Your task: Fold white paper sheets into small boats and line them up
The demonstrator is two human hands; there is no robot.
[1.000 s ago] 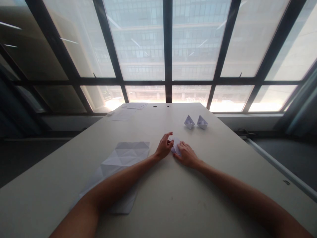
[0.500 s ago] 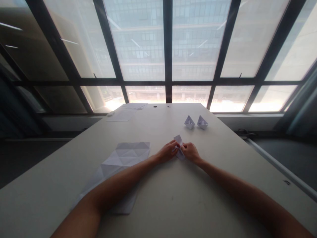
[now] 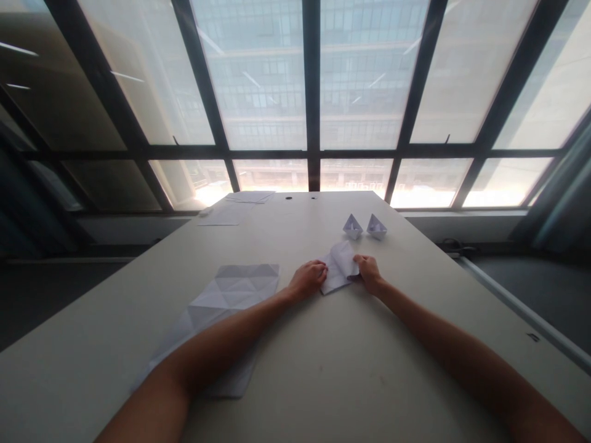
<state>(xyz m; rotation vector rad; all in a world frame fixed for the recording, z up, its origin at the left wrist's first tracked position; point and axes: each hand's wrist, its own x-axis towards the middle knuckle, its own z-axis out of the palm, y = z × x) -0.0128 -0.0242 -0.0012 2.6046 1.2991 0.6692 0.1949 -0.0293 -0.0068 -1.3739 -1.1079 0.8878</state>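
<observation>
A white sheet of folded paper [image 3: 338,268] is spread between my two hands, just above or on the table, with a flap curling up along its right side. My left hand [image 3: 308,277] grips its left edge, fingers closed. On the other side my right hand [image 3: 368,272] pinches the lifted right edge between thumb and fingers. Two small white paper boats [image 3: 353,227] [image 3: 377,227] stand side by side just beyond the hands. Beneath and beside my left forearm lies a large creased sheet of paper [image 3: 244,285], partly hidden by the arm.
The long white table [image 3: 323,381] runs toward a wall of windows [image 3: 268,80]. More flat white sheets [image 3: 221,215] lie at its far left. A small dark mark [image 3: 533,337] shows near the right edge. Curtains [image 3: 566,191] hang at both sides.
The small folded piece has opened out into a wider sheet. My right hand has moved right, pulling its side away, while my left hand has shifted slightly left.
</observation>
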